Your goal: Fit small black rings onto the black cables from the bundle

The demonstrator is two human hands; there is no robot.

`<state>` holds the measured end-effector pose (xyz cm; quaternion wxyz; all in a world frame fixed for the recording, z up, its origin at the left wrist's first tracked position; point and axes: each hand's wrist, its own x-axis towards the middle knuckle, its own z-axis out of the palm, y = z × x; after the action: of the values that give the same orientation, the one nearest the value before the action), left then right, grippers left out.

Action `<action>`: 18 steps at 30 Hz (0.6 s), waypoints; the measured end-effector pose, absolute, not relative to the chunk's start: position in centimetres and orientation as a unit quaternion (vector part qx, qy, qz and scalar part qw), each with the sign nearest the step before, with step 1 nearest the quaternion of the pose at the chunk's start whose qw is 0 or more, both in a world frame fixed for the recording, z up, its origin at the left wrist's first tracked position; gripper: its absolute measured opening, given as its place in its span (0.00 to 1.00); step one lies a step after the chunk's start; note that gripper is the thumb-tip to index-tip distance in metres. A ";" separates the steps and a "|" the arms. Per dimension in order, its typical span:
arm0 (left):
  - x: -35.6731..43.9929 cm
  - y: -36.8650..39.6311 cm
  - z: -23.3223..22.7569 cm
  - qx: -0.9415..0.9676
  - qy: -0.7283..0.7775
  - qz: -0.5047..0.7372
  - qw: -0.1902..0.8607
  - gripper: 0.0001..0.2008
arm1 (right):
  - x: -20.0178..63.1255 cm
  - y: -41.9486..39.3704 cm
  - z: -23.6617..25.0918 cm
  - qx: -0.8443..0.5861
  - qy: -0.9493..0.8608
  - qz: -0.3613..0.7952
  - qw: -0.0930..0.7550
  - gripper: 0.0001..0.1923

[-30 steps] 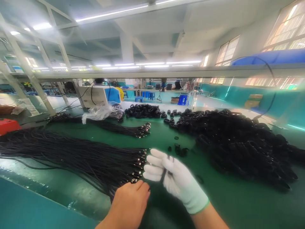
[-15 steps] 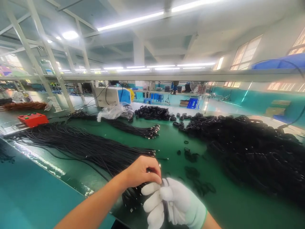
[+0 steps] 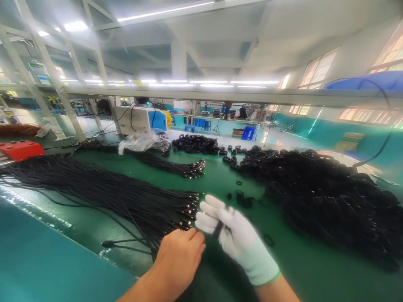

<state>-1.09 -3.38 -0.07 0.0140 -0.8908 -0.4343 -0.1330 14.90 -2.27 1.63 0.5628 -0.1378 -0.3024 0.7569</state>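
Teal-and-white wall [image 3: 330, 126], barred windows [image 3: 319, 69] rightward, glowing tube light [image 3: 166, 11] overhead.

Bright overall. Light from ceiling tubes [image 3: 166, 11], plus daylight through barred windows [image 3: 319, 70] at right; tubes haloed, upper left hazy. White glare along green tabletop's [image 3: 302, 266] front left edge. Dark shadow under gloved right hand [image 3: 237, 235], its white fabric soft-edged. Black ring heap [image 3: 315, 193] swallows detail. Background smeary; metal posts [image 3: 72, 119] lean, left edge.
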 end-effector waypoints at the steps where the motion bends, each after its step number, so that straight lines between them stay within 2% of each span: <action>1: -0.8 -3.6 -0.1 -0.895 -0.422 -0.145 0.026 0.08 | 14.9 -2.4 1.3 -0.185 -0.312 0.747 0.557 0.11; 5: -1.8 -3.5 0.7 -0.908 -0.358 -0.206 0.075 0.06 | 14.7 -3.1 0.2 -0.312 -0.371 0.734 0.476 0.21; 10: -5.1 -2.6 3.6 -0.934 -0.294 -0.182 0.089 0.09 | 13.8 -4.1 -0.7 -0.204 -0.405 0.820 0.347 0.20; 12: -5.9 -2.0 4.2 -0.942 -0.286 -0.174 0.024 0.10 | 13.0 -4.4 -1.3 -0.145 -0.389 0.859 0.298 0.20; 16: -5.9 -0.4 3.6 -0.903 -0.296 -0.185 -0.251 0.09 | 11.5 -4.9 -2.5 -0.085 -0.342 0.898 0.264 0.23; 18: -5.4 0.5 2.9 -0.865 -0.308 -0.183 -0.351 0.10 | 11.1 -4.9 -2.4 -0.067 -0.296 0.915 0.265 0.23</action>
<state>-5.44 0.53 2.90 -0.3510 -0.8652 -0.3080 -0.1826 11.09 -4.94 -2.37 0.2649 -0.0673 -0.2961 0.9152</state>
